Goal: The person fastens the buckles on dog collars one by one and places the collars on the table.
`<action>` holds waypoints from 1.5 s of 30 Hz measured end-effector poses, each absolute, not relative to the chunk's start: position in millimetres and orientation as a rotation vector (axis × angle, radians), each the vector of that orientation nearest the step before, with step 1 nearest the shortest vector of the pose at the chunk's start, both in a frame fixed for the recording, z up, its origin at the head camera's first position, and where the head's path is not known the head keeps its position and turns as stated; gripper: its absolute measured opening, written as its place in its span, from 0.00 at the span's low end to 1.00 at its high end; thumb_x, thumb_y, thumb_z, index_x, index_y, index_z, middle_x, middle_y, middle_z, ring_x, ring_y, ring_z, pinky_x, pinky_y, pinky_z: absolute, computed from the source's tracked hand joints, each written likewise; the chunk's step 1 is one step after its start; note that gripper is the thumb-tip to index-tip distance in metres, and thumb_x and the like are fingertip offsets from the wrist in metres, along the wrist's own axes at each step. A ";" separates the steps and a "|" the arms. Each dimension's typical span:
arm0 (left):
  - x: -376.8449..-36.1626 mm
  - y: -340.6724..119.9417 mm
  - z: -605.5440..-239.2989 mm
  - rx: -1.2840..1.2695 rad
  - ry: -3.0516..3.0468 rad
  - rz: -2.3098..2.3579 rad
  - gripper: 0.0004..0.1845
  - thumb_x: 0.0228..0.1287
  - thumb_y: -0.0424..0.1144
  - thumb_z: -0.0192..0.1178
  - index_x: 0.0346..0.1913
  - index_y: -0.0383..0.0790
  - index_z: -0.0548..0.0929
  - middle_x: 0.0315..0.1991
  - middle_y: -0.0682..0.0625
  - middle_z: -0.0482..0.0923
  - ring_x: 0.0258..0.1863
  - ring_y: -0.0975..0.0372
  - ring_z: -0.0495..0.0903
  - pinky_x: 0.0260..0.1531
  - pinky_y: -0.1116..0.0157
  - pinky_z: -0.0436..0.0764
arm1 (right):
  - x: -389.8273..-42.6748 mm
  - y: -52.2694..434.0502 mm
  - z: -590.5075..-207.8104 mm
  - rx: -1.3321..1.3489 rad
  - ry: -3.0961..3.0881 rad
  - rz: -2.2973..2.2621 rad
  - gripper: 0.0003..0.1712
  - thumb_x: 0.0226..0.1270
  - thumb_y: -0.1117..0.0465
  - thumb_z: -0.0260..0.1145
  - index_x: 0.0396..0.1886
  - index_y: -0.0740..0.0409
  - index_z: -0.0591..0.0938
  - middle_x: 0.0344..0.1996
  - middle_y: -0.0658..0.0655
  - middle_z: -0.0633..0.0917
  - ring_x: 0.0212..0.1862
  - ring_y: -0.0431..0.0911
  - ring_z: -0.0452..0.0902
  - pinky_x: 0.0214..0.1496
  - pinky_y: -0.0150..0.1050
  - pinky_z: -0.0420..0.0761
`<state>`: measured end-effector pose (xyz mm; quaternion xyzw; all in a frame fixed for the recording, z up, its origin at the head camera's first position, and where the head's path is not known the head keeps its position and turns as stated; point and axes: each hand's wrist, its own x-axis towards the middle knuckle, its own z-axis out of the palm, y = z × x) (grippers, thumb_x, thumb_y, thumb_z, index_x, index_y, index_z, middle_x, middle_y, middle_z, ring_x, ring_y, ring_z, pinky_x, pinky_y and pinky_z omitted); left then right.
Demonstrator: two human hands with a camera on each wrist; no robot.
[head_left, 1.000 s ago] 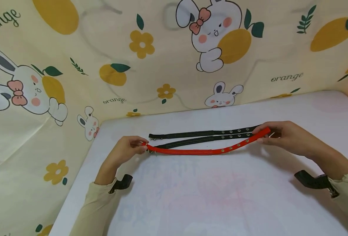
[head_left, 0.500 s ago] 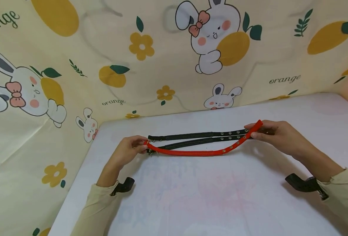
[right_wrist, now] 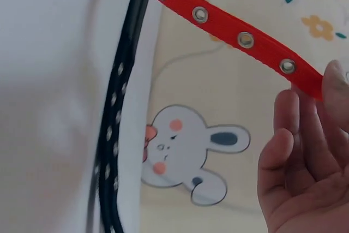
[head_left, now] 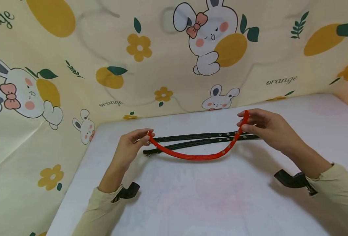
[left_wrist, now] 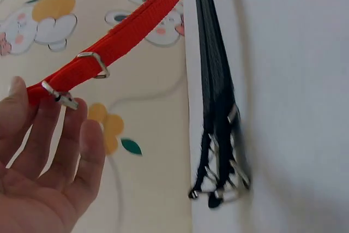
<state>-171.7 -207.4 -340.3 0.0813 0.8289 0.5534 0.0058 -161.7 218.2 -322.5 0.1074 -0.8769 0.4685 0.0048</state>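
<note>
The red strap (head_left: pixel 197 156) with metal eyelets sags in a curve, its ends pinched by the left hand (head_left: pixel 131 147) and, seemingly, the right hand (head_left: pixel 265 127).

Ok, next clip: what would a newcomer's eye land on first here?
First, the bright red eyelet-studded collar strap, pinched at its buckle end by the left hand and at its tip by the right hand, sagging in a curve above the white table. Just behind it, two black studded straps lie side by side on the table. Behind everything hangs the cream cloth backdrop printed with rabbits and oranges.
</note>
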 end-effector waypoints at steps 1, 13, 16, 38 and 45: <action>-171.1 -205.1 -339.0 0.268 2.583 1.750 0.17 0.68 0.34 0.62 0.58 0.40 0.83 0.52 0.41 0.85 0.43 0.52 0.84 0.46 0.70 0.84 | -162.8 215.3 -322.0 0.335 -2.725 1.491 0.22 0.68 0.53 0.68 0.59 0.49 0.77 0.40 0.38 0.88 0.43 0.31 0.82 0.44 0.26 0.82; -163.0 -175.6 -335.7 0.384 2.525 1.834 0.17 0.65 0.31 0.64 0.56 0.37 0.84 0.50 0.38 0.85 0.43 0.68 0.83 0.46 0.72 0.83 | -163.7 179.7 -322.4 0.579 -2.642 1.400 0.13 0.67 0.57 0.69 0.50 0.48 0.83 0.38 0.46 0.87 0.42 0.36 0.81 0.44 0.26 0.79; -162.9 -169.0 -336.3 0.486 2.528 1.833 0.16 0.65 0.33 0.63 0.55 0.35 0.84 0.49 0.37 0.85 0.43 0.68 0.83 0.46 0.72 0.83 | -161.5 173.5 -326.0 0.617 -2.654 1.384 0.12 0.68 0.56 0.69 0.50 0.47 0.83 0.38 0.46 0.87 0.41 0.37 0.81 0.43 0.28 0.80; -157.2 -118.0 -328.0 0.610 2.511 1.895 0.17 0.62 0.32 0.67 0.55 0.40 0.86 0.47 0.44 0.85 0.47 0.60 0.81 0.47 0.72 0.82 | -152.8 136.5 -315.6 0.627 -2.720 1.325 0.13 0.64 0.47 0.71 0.47 0.39 0.85 0.37 0.43 0.86 0.41 0.40 0.78 0.42 0.31 0.78; -148.6 -111.6 -327.4 0.533 2.503 1.969 0.15 0.57 0.30 0.71 0.48 0.40 0.89 0.42 0.44 0.87 0.41 0.59 0.83 0.41 0.69 0.84 | -146.8 134.2 -317.5 0.683 -2.712 1.294 0.12 0.63 0.47 0.72 0.46 0.34 0.85 0.36 0.39 0.86 0.40 0.39 0.77 0.42 0.36 0.79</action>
